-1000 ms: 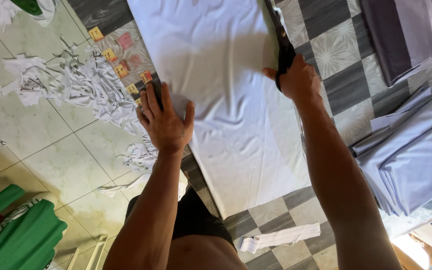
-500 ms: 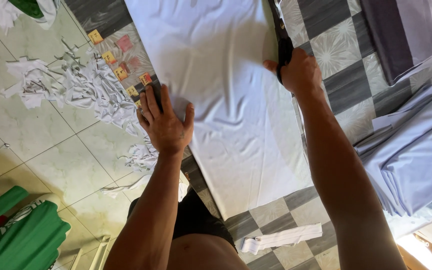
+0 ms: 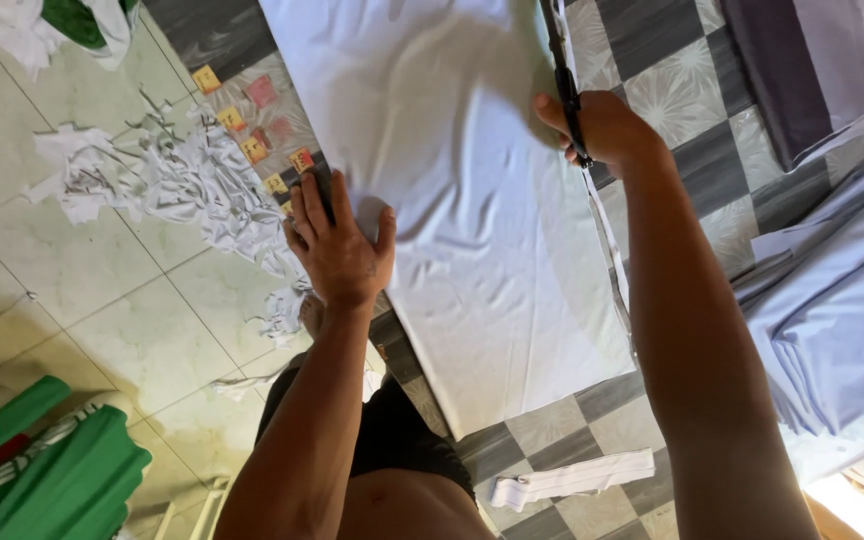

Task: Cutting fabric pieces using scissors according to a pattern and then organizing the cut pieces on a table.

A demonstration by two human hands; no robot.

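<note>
A long white cloth (image 3: 452, 200) lies flat on a table with a grey checked cover (image 3: 672, 90). My left hand (image 3: 337, 245) presses flat on the cloth's left edge, fingers spread. My right hand (image 3: 602, 130) grips black scissors (image 3: 564, 80) at the cloth's right edge, blades pointing away from me. A thin cut strip of white cloth (image 3: 612, 260) trails back along that edge toward me.
Folded pale blue fabric (image 3: 832, 310) and dark purple fabric (image 3: 812, 70) lie on the table's right side. A white scrap (image 3: 572, 480) lies near the front. White offcuts (image 3: 172, 180) litter the tiled floor at left, beside small coloured tags (image 3: 252, 130). Green fabric (image 3: 42, 470) sits bottom left.
My right hand with the scissors has moved forward along the cloth's right edge, lengthening the cut strip. My left hand stays pressed on the left edge.
</note>
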